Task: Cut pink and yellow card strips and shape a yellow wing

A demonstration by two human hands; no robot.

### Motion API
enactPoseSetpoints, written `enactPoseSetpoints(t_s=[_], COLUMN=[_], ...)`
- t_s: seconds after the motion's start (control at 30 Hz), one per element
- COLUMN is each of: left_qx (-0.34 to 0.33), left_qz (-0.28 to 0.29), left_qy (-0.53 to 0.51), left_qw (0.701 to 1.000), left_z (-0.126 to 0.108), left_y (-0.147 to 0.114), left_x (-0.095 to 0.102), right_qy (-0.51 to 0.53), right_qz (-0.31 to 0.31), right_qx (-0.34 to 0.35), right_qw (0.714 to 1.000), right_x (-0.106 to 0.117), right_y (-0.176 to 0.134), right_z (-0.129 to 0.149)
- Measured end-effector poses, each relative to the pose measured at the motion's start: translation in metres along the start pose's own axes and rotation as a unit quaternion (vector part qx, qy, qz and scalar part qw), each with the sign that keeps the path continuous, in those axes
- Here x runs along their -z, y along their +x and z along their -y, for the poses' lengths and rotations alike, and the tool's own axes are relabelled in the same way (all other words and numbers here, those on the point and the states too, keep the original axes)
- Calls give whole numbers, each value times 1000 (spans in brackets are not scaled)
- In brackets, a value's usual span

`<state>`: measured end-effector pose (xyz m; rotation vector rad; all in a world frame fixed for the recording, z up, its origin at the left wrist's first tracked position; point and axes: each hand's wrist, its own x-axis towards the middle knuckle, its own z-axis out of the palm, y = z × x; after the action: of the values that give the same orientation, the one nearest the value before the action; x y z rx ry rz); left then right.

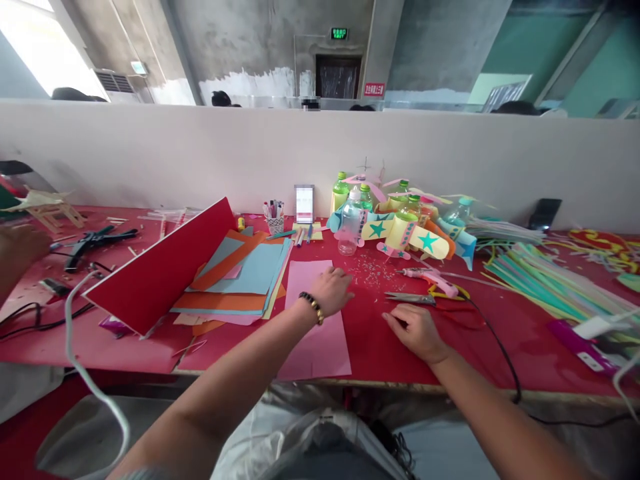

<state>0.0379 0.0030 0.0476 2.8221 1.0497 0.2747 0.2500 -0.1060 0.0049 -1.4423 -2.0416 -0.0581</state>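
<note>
A pink sheet of paper point(315, 347) lies on the red table in front of me. My left hand point(333, 291), with a beaded bracelet at the wrist, is over its upper right part, fingers loosely bent and apart, holding nothing. My right hand point(414, 328) rests on the red tabletop to the right of the sheet, thumb away from the curled fingers, with nothing in it. Just beyond it lie metal scissors point(410, 298) and a pink glue gun point(433, 277). To the left of the sheet sits a pile of blue and orange papers point(240, 277).
Plastic-bottle planes with paper wings point(405, 230) stand at the back. A red board point(170, 267) leans on the left, beyond it another person's hand point(20, 253). Pastel strips point(535, 280) and a purple power strip point(583, 347) lie right. A phone point(305, 203) stands beside a pen cup point(274, 220).
</note>
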Motion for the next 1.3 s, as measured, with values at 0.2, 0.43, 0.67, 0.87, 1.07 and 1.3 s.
enactPoseSetpoints(t_s=[0.2, 0.43, 0.67, 0.87, 1.07, 1.3], left_qx=[-4, 15, 48, 72, 82, 74], left_qz=[3, -24, -44, -51, -47, -27], left_qy=[-9, -42, -79, -85, -77, -74], left_qw=[1000, 999, 995, 992, 993, 994], left_z=[-1, 13, 20, 15, 12, 15], left_y=[62, 62, 67, 69, 71, 74], left_x=[-39, -47, -53, -53, -53, -47], right_qy=[34, 61, 51, 32, 20, 14], right_qz=[-37, -67, -71, -81, -93, -101], right_qx=[-40, -68, -82, -72, -63, -53], right_qw=[998, 994, 993, 994, 993, 993], right_x=[0, 6, 6, 2, -2, 0], right_y=[-5, -3, -1, -1, -1, 0], right_z=[-8, -19, -21, -22, -23, -24])
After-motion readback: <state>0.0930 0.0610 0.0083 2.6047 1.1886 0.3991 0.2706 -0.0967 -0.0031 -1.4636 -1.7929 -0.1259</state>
